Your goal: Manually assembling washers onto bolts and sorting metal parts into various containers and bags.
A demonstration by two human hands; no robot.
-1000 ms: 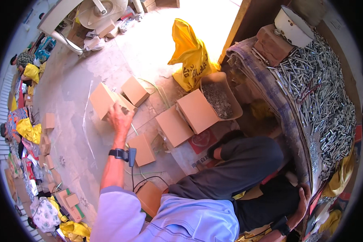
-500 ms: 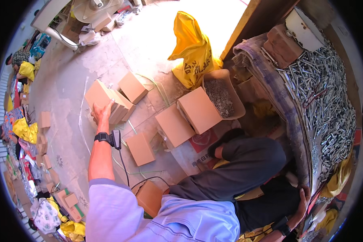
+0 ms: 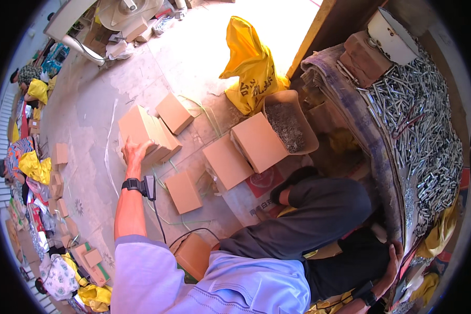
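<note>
My left hand (image 3: pixel 135 152), with a black strap on its wrist, grips the near edge of a brown cardboard box (image 3: pixel 137 124), thumb to the right and fingers to the left. This box stands against another cardboard box (image 3: pixel 169 144) at its right. Just beyond them sits a third cardboard box (image 3: pixel 175 113). Far to the lower right, my right hand (image 3: pixel 393 264) rests against the edge of a folded quilt (image 3: pixel 358 118); its fingers look stretched out and hold nothing I can see.
Closer in are cardboard boxes (image 3: pixel 183 192), a tub (image 3: pixel 310 112) of small metal parts and a yellow sack (image 3: pixel 250 68). Metal rods (image 3: pixel 421 131) are heaped at right, beside a brick-like block (image 3: pixel 365 58) and white basin (image 3: pixel 393 36). A cable (image 3: pixel 159 220) hangs from my left wrist.
The box under my left hand has shifted right and now sits closer against the neighbouring boxes. My left hand has moved slightly right with it. My right hand stays in place.
</note>
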